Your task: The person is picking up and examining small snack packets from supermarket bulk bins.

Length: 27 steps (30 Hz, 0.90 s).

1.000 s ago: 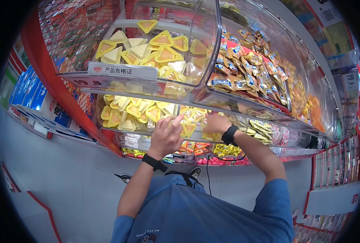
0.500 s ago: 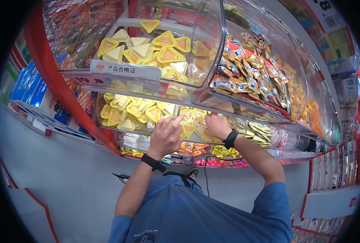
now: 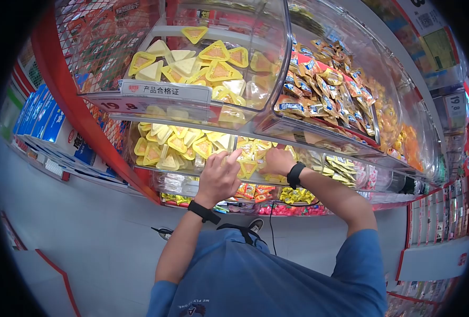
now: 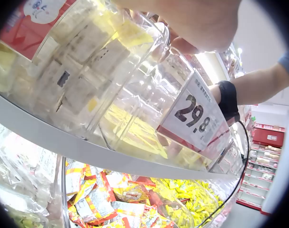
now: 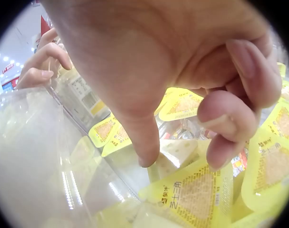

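My left hand (image 3: 219,177) is at the front of the lower clear bin, its fingers bent over the rim (image 4: 164,40) and pinching it. The right hand (image 3: 278,162) reaches into the compartment beside it. Its thumb points down and its fingers are loosely bent, with a gap between them, in the right wrist view. Below that gap lies a pale triangular cheese pack (image 5: 177,152) with holes printed on it. The thumb tip overlaps this pack's edge. Yellow-rimmed triangular packs (image 5: 192,197) surround it, and more fill the compartment to the left (image 3: 176,143).
An upper clear bin (image 3: 245,116) of similar triangles overhangs the hands, beside gold-wrapped snacks (image 3: 324,84). A price card (image 4: 194,111) is on the lower bin's front. Red-and-yellow packets (image 4: 104,194) lie underneath. A red post (image 3: 94,132) stands at left; a black cable (image 3: 272,227) hangs down.
The right hand shifts slightly within the triangle compartment, most recently a little to the left. My left hand stays at the bin's front edge.
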{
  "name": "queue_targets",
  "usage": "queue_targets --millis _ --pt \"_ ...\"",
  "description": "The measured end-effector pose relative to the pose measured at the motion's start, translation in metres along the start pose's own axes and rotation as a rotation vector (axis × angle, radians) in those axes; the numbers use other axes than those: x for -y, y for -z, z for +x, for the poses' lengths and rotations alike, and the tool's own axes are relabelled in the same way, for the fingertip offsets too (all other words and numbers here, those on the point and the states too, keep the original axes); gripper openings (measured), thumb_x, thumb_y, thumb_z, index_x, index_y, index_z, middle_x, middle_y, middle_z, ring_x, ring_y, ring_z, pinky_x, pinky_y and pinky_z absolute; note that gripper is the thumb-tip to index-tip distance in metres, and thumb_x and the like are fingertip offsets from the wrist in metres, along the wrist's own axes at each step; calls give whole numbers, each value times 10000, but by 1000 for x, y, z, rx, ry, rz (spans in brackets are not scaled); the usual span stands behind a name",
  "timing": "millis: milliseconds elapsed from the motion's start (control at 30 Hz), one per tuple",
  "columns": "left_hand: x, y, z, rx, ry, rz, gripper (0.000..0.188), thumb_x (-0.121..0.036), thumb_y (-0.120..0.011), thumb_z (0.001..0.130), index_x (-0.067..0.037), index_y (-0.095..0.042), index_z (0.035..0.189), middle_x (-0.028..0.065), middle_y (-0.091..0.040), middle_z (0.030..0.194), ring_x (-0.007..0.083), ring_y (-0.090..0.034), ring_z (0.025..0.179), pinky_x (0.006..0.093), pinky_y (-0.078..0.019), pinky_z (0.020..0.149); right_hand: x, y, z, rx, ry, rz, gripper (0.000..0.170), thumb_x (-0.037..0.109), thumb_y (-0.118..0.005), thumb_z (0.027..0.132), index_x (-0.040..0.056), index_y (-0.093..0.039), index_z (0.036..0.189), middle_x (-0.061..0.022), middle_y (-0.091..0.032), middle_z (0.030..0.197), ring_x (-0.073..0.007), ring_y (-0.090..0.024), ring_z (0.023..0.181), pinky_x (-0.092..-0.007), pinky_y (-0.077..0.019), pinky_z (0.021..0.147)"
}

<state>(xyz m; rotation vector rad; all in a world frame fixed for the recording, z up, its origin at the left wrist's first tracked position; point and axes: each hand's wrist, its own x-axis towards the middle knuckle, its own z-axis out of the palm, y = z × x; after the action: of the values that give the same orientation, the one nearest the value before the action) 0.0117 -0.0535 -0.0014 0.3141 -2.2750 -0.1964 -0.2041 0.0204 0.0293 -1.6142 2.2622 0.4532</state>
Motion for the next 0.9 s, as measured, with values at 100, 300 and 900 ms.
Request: queue_targets --millis 100,300,900 --pt "0 0 -1 3 6 -1 236 -102 -592 666 -26 -590 890 77 -474 1298 283 -494 1082 426 -412 897 -2 -4 8 37 -11 -10 515 450 -752 632 24 -683 913 -156 -686 905 -320 -667 854 -422 -539 725" --pt "0 1 0 -2 8 5 216 -120 -595 676 -34 -589 874 72 -474 1303 281 -496 1067 419 -407 896 -22 -17 17 4 38 -2 537 441 -764 619 18 -674 938 -165 -685 923 -314 -662 876 -419 -532 744" --pt "0 3 0 9 3 2 211 -102 -587 682 -29 -589 880 78 -473 1301 280 -497 1071 425 -410 897 -37 -12 2 38 407 83 360 264 -727 693 7 -584 900 -192 -634 779 -372 -636 766 -458 -513 682"
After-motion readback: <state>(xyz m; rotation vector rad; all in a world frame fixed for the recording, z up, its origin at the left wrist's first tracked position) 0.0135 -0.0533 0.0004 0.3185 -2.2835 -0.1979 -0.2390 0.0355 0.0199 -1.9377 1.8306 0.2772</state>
